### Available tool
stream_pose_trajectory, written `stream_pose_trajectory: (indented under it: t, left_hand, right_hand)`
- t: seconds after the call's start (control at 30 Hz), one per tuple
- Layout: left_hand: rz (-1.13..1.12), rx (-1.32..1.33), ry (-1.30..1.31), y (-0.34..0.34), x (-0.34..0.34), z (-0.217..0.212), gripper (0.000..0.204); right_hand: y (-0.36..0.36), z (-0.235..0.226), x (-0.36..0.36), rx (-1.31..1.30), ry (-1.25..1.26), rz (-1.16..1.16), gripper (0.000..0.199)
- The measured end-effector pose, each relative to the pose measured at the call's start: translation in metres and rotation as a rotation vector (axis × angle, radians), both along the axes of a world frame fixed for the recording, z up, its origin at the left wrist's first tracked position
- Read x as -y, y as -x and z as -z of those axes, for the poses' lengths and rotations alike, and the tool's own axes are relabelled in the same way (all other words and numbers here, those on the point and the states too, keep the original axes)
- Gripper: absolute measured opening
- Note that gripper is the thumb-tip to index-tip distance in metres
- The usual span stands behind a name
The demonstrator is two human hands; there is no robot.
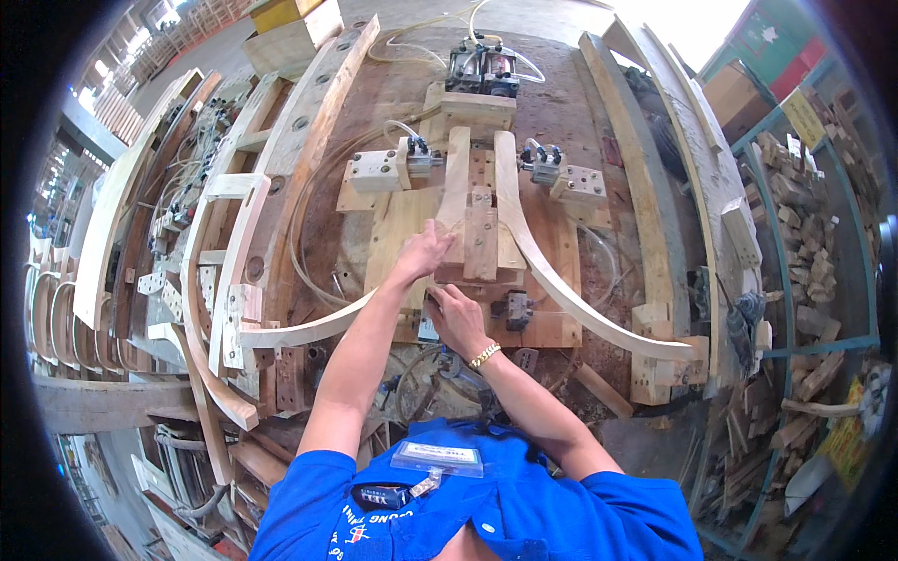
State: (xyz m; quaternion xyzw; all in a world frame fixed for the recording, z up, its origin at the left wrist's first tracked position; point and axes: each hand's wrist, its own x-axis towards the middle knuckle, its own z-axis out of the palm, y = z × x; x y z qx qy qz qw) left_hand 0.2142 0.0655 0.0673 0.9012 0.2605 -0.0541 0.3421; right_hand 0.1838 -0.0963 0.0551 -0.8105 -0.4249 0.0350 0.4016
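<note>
both hands [440,285] on wooden jig [482,238]

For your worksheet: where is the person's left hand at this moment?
In the head view, the left hand sits near the picture's centre, resting on the wooden jig by the left curved wooden piece, just above the right hand.

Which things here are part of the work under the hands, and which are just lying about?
In hand:
- left hand on the middle wooden block
- right hand at the front edge of the clamping board
- two curved wooden pieces, left and right
- side clamps

Lying about:
- stacked curved pieces
- wood offcuts in the rack
- yellow box
</note>
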Motion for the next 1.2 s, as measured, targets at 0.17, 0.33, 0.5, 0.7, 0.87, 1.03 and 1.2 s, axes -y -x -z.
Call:
stream_pose_trajectory:
  t: [0.17, 0.33, 0.5, 0.7, 0.87, 1.03, 1.2]
  left_hand:
    - [-0.006, -0.033, -0.008, 0.001, 0.001, -0.003, 0.072]
    - [-0.001, -0.045, 0.019, 0.001, 0.001, -0.003, 0.073]
    - [-0.002, -0.046, 0.036, 0.001, 0.0, -0.002, 0.073]
    - [-0.018, -0.037, 0.01, 0.001, 0.002, -0.003, 0.071]
    - [-0.009, -0.023, 0.016, 0.003, 0.003, -0.007, 0.068]
    - [0.001, -0.021, 0.007, 0.002, 0.002, -0.006, 0.065]
    - [-0.009, -0.024, 0.02, 0.001, 0.0, 0.0, 0.067]
  right_hand:
    - [0.003, -0.005, 0.005, -0.048, 0.038, 0.006, 0.022]
    - [0.003, -0.007, 0.006, -0.077, 0.038, 0.005, 0.028]
    - [0.002, -0.007, 0.006, -0.086, 0.035, -0.002, 0.029]
    - [0.003, -0.007, 0.007, -0.094, 0.024, 0.001, 0.028]
    - [0.003, -0.007, 0.007, -0.133, 0.055, 0.007, 0.027]
    - [0.002, -0.006, 0.006, -0.085, -0.005, 0.002, 0.025]
    - [-0.016, -0.005, -0.005, -0.043, 0.037, -0.031, 0.02]
